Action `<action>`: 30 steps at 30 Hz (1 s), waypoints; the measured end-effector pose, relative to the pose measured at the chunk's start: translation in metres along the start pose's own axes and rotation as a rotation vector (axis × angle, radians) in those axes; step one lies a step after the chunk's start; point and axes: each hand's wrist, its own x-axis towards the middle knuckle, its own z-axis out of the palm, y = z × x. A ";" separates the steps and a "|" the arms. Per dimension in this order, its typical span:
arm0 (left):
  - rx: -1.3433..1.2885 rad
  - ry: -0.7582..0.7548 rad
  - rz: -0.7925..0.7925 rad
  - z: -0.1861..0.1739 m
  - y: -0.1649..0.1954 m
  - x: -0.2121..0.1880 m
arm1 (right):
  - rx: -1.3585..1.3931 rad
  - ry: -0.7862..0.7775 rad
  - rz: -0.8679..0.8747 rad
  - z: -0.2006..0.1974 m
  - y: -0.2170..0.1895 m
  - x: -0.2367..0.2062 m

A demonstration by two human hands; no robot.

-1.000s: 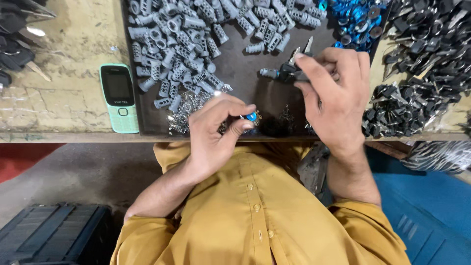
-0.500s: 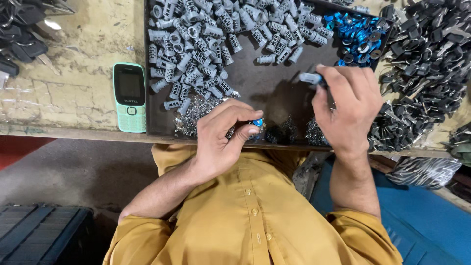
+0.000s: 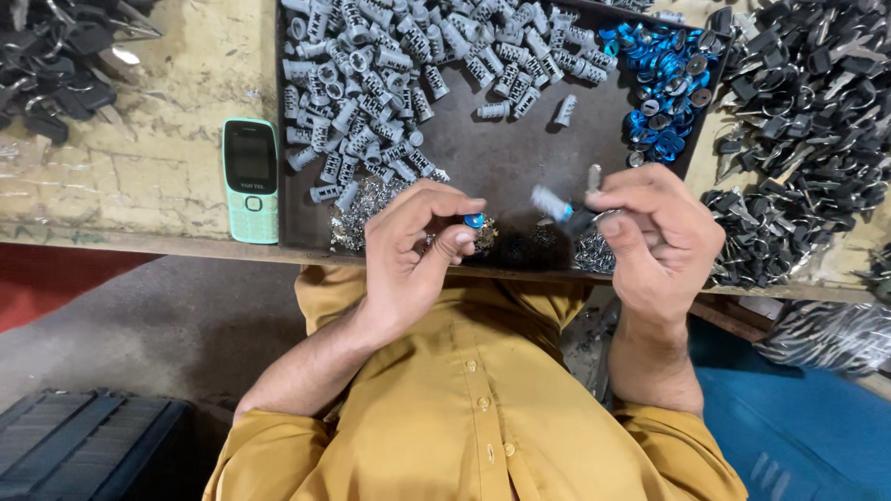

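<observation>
Pinching a small blue ring [image 3: 474, 221] between thumb and fingertips, your left hand [image 3: 413, 243] sits curled over the near edge of the dark metal tray [image 3: 501, 153], wrist bent back toward your mustard shirt [image 3: 473, 417]. The fingers are closed tight on that ring, so only a bit of shiny blue peeks out past your thumb.

Your right hand [image 3: 661, 237] is up just beside it, fingers wrapped around a lock cylinder with a key in it [image 3: 564, 209]. The grip is closed on it. The cylinder looks silvery grey with a blue band at the end that points toward your left hand, and a dark key head sits against your fingers. The two hands are near each other but not touching, ring and cylinder tip just apart.

Right under both hands there's a scatter of tiny silvery bits [image 3: 371, 209] and a dark clump of small parts [image 3: 520, 249] on the tray. Farther out past your left hand is a big heap of grey lock cylinders [image 3: 390, 83], and beyond your right hand a pile of blue rings [image 3: 664, 83] fills the tray's far corner. Off to the outside of your right hand, black-headed keys [image 3: 798, 121] are heaped on the bench. Outside your left hand a mint green push-button phone [image 3: 251, 181] lies flat on the worn bench top [image 3: 139, 176], just beside the tray.
</observation>
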 end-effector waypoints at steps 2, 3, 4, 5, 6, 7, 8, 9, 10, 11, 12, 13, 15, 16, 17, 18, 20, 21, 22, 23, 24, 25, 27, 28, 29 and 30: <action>0.023 -0.009 0.008 0.002 0.004 -0.001 | 0.118 -0.004 -0.068 0.004 -0.001 -0.004; 0.060 -0.018 0.038 0.003 0.006 -0.002 | 0.177 -0.003 -0.102 0.005 -0.001 -0.007; 0.096 -0.028 0.068 0.003 0.008 -0.002 | 0.158 0.005 -0.078 0.005 -0.001 -0.009; 0.132 -0.038 0.097 0.003 0.010 -0.002 | 0.139 0.012 -0.054 0.004 -0.002 -0.012; 0.139 -0.047 0.122 0.004 0.011 -0.002 | 0.122 0.018 -0.028 0.003 -0.002 -0.014; 0.145 -0.055 0.145 0.004 0.012 -0.001 | 0.037 -0.006 -0.043 0.001 -0.002 -0.016; 0.152 -0.060 0.166 0.004 0.013 -0.001 | -0.046 -0.032 -0.058 -0.001 -0.002 -0.017; 0.141 -0.076 0.159 0.004 0.013 -0.001 | -0.130 -0.061 -0.073 -0.002 -0.002 -0.018; 0.131 -0.089 0.152 0.004 0.013 0.000 | -0.134 -0.115 -0.141 -0.003 -0.002 -0.019; 0.120 -0.103 0.143 0.004 0.014 0.001 | -0.137 -0.171 -0.207 -0.003 -0.002 -0.020; 0.127 -0.113 0.143 0.004 0.014 0.001 | -0.140 -0.227 -0.273 -0.002 -0.002 -0.021; 0.133 -0.125 0.144 0.004 0.014 0.003 | -0.150 -0.249 -0.282 -0.001 -0.002 -0.021; 0.173 -0.134 0.147 0.005 0.016 0.003 | -0.177 -0.286 -0.297 0.002 -0.004 -0.022; 0.208 -0.130 0.148 0.006 0.018 0.003 | -0.191 -0.304 -0.284 0.003 -0.005 -0.022; 0.243 -0.128 0.149 0.007 0.020 0.004 | -0.206 -0.321 -0.270 0.005 -0.007 -0.022; 0.314 -0.122 0.214 0.007 0.022 0.004 | -0.221 -0.337 -0.254 0.006 -0.008 -0.022; 0.456 -0.106 0.347 0.006 0.028 0.005 | -0.199 -0.366 -0.248 0.005 -0.012 -0.020; 0.493 -0.153 0.401 0.004 0.030 0.006 | -0.186 -0.382 -0.244 0.005 -0.012 -0.019; 0.528 -0.202 0.452 0.001 0.033 0.007 | -0.210 -0.398 -0.253 0.003 -0.013 -0.019; 0.562 -0.250 0.505 -0.002 0.035 0.009 | -0.234 -0.414 -0.262 0.000 -0.014 -0.019; 0.597 -0.296 0.542 -0.004 0.037 0.010 | -0.260 -0.430 -0.274 -0.001 -0.014 -0.020; 0.632 -0.342 0.581 -0.006 0.039 0.012 | -0.236 -0.415 -0.248 -0.002 -0.012 -0.021; 0.657 -0.432 0.622 -0.009 0.042 0.015 | -0.189 -0.384 -0.187 -0.001 -0.008 -0.024; 0.649 -0.473 0.626 -0.009 0.043 0.016 | -0.148 -0.371 -0.148 0.000 -0.005 -0.026; 0.642 -0.513 0.631 -0.009 0.043 0.017 | -0.107 -0.357 -0.109 0.001 -0.003 -0.028; 0.652 -0.505 0.615 -0.008 0.043 0.016 | -0.065 -0.343 -0.074 0.002 -0.001 -0.029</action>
